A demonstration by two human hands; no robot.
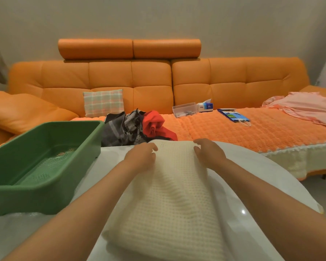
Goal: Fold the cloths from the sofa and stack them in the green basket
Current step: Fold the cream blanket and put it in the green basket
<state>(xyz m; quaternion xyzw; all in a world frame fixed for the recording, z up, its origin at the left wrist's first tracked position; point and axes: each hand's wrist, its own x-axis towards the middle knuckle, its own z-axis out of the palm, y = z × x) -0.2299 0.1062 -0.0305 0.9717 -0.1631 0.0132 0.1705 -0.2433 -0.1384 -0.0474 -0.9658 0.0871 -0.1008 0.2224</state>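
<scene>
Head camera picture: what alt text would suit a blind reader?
A person's left hand and right hand hold the far edge of a cream waffle cloth on a white table. A green basket sits at left; dark and red cloths lie heaped on the orange sofa behind.

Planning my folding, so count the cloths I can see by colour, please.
Cream cloth: 1
Red cloth: 1
Pink cloth: 1
Dark grey bundle: 1, pieces inside unclear
Total: 4
</scene>
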